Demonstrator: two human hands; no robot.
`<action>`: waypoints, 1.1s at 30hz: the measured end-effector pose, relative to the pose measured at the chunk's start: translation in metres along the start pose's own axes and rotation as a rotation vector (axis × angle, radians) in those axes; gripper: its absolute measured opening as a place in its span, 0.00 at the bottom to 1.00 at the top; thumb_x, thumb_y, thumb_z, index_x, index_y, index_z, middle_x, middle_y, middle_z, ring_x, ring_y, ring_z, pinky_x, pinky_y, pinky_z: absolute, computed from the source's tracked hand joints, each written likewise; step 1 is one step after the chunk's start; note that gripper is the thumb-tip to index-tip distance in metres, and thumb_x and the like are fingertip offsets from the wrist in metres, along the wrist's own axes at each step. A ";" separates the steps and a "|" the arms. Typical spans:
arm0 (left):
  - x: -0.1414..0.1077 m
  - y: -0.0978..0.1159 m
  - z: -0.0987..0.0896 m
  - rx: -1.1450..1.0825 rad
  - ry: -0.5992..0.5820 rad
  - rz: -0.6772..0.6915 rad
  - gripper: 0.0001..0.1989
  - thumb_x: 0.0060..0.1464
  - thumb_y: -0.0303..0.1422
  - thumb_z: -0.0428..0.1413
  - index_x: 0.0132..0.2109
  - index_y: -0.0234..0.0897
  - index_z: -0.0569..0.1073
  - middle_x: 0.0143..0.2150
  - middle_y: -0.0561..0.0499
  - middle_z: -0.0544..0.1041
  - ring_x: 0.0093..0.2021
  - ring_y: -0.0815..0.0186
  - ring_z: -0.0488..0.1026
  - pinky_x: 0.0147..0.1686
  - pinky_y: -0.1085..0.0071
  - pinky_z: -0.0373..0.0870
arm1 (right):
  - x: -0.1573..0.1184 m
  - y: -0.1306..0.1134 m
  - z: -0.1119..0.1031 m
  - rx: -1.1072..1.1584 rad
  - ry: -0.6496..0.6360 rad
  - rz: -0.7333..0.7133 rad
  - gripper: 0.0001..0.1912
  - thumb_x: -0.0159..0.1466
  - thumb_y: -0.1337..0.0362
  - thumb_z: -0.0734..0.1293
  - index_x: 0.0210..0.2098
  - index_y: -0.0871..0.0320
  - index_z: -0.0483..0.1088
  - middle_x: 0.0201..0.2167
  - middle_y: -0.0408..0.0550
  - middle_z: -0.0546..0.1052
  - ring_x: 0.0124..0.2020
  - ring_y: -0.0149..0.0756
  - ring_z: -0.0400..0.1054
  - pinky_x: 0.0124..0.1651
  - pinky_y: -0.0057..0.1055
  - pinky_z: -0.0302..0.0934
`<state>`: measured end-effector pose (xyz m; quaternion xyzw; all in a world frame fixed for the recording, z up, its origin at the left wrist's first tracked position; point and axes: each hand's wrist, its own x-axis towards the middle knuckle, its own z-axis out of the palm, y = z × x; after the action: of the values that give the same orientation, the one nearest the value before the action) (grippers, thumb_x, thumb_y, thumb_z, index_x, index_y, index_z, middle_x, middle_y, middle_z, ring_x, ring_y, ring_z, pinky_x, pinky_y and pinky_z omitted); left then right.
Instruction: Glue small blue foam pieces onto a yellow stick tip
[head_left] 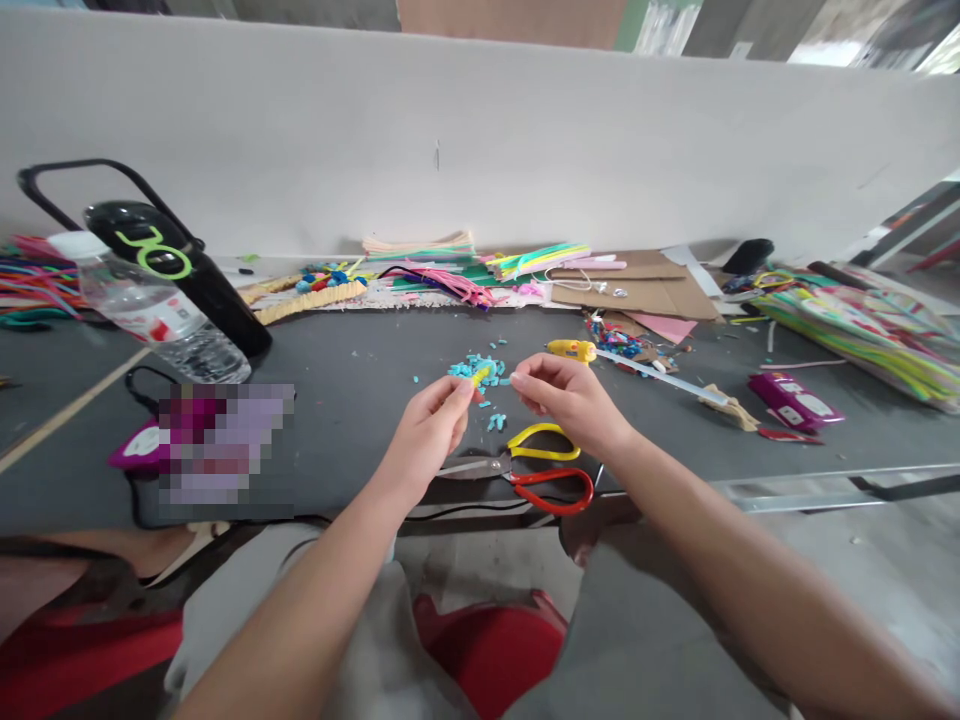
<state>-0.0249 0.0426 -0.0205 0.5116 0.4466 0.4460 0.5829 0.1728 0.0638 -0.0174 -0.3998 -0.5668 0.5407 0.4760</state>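
Note:
My left hand [433, 425] pinches a small yellow-green piece [480, 376] between thumb and finger; its exact kind is too small to tell. Just to its right, my right hand [559, 395] has thumb and fingertips drawn together, and whatever may be between them cannot be made out. Beneath and beyond the fingertips lies a loose pile of short light-blue pieces [469, 366] on the dark table, with a few scattered toward me. Scissors [551, 480] with one yellow and one red handle lie below my hands, blades pointing left.
A yellow glue gun [574, 350] lies beyond my right hand. Purple devices sit right [796, 402] and left [142, 447]. A water bottle [161, 310] and black flask [202, 290] stand left. Cardboard [637, 290] and bundled colourful strips [862, 335] line the back and right.

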 end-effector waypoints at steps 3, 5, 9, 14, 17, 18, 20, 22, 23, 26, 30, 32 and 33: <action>0.000 0.001 0.002 0.037 0.016 -0.017 0.16 0.63 0.46 0.54 0.36 0.36 0.71 0.19 0.61 0.53 0.19 0.76 0.47 0.20 0.75 0.43 | -0.001 -0.001 0.003 -0.011 -0.010 -0.033 0.16 0.60 0.53 0.74 0.32 0.60 0.71 0.22 0.38 0.67 0.23 0.25 0.56 0.26 0.27 0.51; -0.001 0.001 0.003 0.080 0.017 -0.023 0.17 0.62 0.46 0.55 0.36 0.36 0.71 0.20 0.61 0.54 0.19 0.76 0.48 0.20 0.75 0.44 | -0.001 -0.001 0.005 -0.025 -0.025 -0.068 0.16 0.61 0.52 0.74 0.33 0.60 0.71 0.23 0.39 0.68 0.24 0.25 0.57 0.27 0.27 0.52; -0.002 0.000 0.002 0.176 0.029 -0.020 0.18 0.62 0.48 0.55 0.36 0.36 0.72 0.21 0.60 0.55 0.21 0.75 0.50 0.21 0.75 0.46 | -0.002 -0.001 0.008 -0.128 -0.006 -0.137 0.16 0.63 0.52 0.71 0.33 0.59 0.72 0.25 0.40 0.69 0.25 0.26 0.58 0.28 0.28 0.54; -0.003 -0.002 0.001 0.236 0.016 0.010 0.19 0.62 0.50 0.54 0.36 0.37 0.73 0.23 0.59 0.57 0.22 0.73 0.53 0.22 0.74 0.49 | -0.001 0.001 0.013 -0.211 0.051 -0.121 0.18 0.63 0.49 0.70 0.33 0.58 0.71 0.25 0.40 0.68 0.25 0.28 0.58 0.29 0.29 0.54; -0.003 -0.003 0.001 0.257 0.015 0.022 0.20 0.62 0.50 0.53 0.36 0.37 0.73 0.23 0.58 0.57 0.23 0.72 0.54 0.23 0.74 0.50 | -0.001 0.002 0.015 -0.234 0.054 -0.112 0.18 0.63 0.48 0.70 0.33 0.58 0.71 0.25 0.40 0.68 0.25 0.28 0.58 0.29 0.29 0.54; -0.003 -0.004 0.001 0.262 0.017 0.025 0.20 0.62 0.50 0.53 0.36 0.37 0.73 0.23 0.58 0.58 0.23 0.72 0.54 0.23 0.74 0.50 | -0.002 0.002 0.015 -0.240 0.052 -0.110 0.18 0.63 0.48 0.69 0.33 0.58 0.71 0.25 0.40 0.68 0.25 0.28 0.58 0.29 0.29 0.54; -0.003 -0.004 0.001 0.272 0.021 0.033 0.20 0.62 0.50 0.53 0.36 0.37 0.73 0.23 0.58 0.57 0.23 0.72 0.54 0.23 0.74 0.50 | -0.002 0.002 0.015 -0.245 0.042 -0.103 0.19 0.64 0.48 0.69 0.33 0.59 0.70 0.25 0.40 0.67 0.25 0.28 0.58 0.28 0.29 0.53; -0.004 -0.004 0.000 0.280 0.025 0.039 0.20 0.62 0.50 0.53 0.36 0.37 0.73 0.23 0.58 0.57 0.23 0.72 0.54 0.23 0.74 0.50 | -0.003 0.000 0.015 -0.246 0.023 -0.089 0.19 0.64 0.48 0.69 0.32 0.59 0.70 0.24 0.40 0.66 0.25 0.28 0.57 0.28 0.29 0.53; -0.004 -0.004 0.000 0.286 0.027 0.041 0.20 0.62 0.50 0.53 0.36 0.37 0.73 0.23 0.58 0.57 0.24 0.72 0.54 0.23 0.74 0.50 | -0.003 0.000 0.014 -0.246 0.015 -0.082 0.19 0.64 0.47 0.69 0.32 0.59 0.70 0.24 0.40 0.66 0.25 0.28 0.57 0.28 0.29 0.52; -0.005 -0.003 0.000 0.318 0.025 0.048 0.20 0.63 0.50 0.52 0.36 0.37 0.73 0.24 0.58 0.57 0.24 0.72 0.54 0.23 0.74 0.49 | -0.003 -0.002 0.013 -0.252 0.017 -0.064 0.20 0.63 0.46 0.69 0.32 0.59 0.71 0.23 0.39 0.65 0.24 0.28 0.56 0.28 0.29 0.52; -0.005 -0.001 0.001 0.364 0.025 0.054 0.20 0.63 0.49 0.52 0.36 0.36 0.73 0.24 0.57 0.59 0.24 0.72 0.54 0.24 0.74 0.50 | -0.003 0.002 0.014 -0.295 0.051 -0.085 0.20 0.64 0.46 0.68 0.32 0.59 0.70 0.23 0.40 0.66 0.24 0.28 0.57 0.28 0.30 0.53; -0.005 -0.001 0.001 0.372 0.026 0.052 0.20 0.63 0.49 0.52 0.35 0.36 0.73 0.24 0.57 0.59 0.24 0.72 0.55 0.24 0.73 0.50 | -0.004 0.005 0.014 -0.328 0.069 -0.117 0.19 0.66 0.47 0.67 0.33 0.58 0.70 0.25 0.41 0.68 0.25 0.29 0.58 0.29 0.30 0.54; -0.005 -0.001 0.001 0.371 0.025 0.051 0.20 0.63 0.49 0.52 0.35 0.36 0.73 0.24 0.57 0.59 0.24 0.71 0.55 0.23 0.73 0.49 | -0.004 0.007 0.014 -0.345 0.082 -0.134 0.18 0.66 0.48 0.67 0.33 0.58 0.70 0.25 0.42 0.68 0.26 0.30 0.59 0.29 0.31 0.54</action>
<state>-0.0249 0.0374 -0.0210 0.6158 0.5154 0.3769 0.4616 0.1597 0.0574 -0.0238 -0.4585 -0.6565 0.3860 0.4580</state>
